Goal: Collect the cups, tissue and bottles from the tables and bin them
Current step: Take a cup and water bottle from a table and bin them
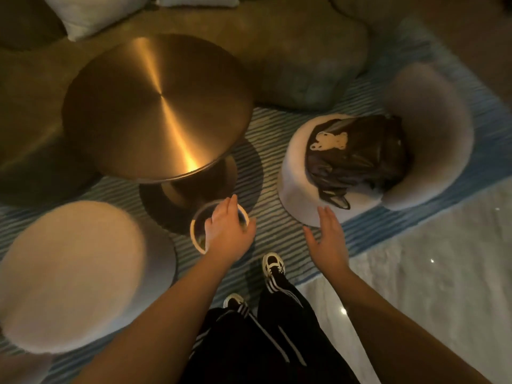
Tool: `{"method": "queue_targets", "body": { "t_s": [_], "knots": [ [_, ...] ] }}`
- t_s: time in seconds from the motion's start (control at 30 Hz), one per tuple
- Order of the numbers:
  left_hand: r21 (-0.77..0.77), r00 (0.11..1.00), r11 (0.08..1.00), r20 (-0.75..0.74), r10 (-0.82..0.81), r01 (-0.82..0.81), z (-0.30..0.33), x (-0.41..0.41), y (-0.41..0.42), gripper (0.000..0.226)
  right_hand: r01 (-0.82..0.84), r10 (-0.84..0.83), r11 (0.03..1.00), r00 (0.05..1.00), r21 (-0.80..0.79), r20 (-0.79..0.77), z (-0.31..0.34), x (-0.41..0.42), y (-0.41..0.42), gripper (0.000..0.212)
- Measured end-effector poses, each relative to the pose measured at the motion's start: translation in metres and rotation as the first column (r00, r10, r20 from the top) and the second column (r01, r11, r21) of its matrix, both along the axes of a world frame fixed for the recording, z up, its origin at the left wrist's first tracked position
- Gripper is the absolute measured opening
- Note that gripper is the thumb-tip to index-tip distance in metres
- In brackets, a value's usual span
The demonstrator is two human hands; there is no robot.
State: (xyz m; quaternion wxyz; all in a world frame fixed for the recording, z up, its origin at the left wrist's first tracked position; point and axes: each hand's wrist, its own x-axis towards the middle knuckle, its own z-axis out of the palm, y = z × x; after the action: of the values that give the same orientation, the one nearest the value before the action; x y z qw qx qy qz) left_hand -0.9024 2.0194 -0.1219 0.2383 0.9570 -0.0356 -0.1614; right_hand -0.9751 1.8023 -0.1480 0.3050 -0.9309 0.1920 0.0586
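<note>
A clear cup (194, 234) with a pale rim hangs in the air just in front of the round brass table (155, 106). My left hand (225, 227) lies over its mouth and holds it from above, hiding most of the cup. Something yellowish shows inside at the bottom. My right hand (328, 239) is held out beside it with straight fingers and nothing in it, close to the front of the pale armchair (299, 187). No tissue, bottle or bin is in view.
A dark jacket (357, 156) with a white bear print lies on the armchair seat. A round fluffy stool (69, 273) stands at the left. Sofa cushions (313, 67) are behind the table. My feet stand on a striped blue rug (266, 128); shiny pale floor (415, 273) is at the right.
</note>
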Motion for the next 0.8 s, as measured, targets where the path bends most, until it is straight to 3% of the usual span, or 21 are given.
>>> {"method": "queue_targets", "body": {
  "t_s": [0.2,0.47,0.57,0.8],
  "knots": [
    [-0.082,0.950,0.947,-0.005,-0.312,0.311,0.019,-0.007,-0.103,0.072,0.304,-0.303,0.952,0.953,-0.039,0.013,0.008,-0.061,-0.070,0.061],
    [-0.101,0.832,0.826,0.043,-0.553,0.554,0.038,-0.017,-0.262,0.072,0.575,-0.571,0.818,0.816,-0.030,0.088,0.025,-0.116,-0.196,0.057],
    [-0.084,0.799,0.795,0.042,-0.599,0.601,0.033,-0.017,-0.330,0.073,0.620,-0.618,0.784,0.781,0.005,0.085,0.022,-0.122,-0.258,0.057],
    [-0.071,0.775,0.772,0.099,-0.624,0.631,0.022,-0.014,-0.499,0.072,0.560,-0.559,0.828,0.829,-0.037,0.024,0.013,-0.121,-0.414,0.054]
  ]
}}
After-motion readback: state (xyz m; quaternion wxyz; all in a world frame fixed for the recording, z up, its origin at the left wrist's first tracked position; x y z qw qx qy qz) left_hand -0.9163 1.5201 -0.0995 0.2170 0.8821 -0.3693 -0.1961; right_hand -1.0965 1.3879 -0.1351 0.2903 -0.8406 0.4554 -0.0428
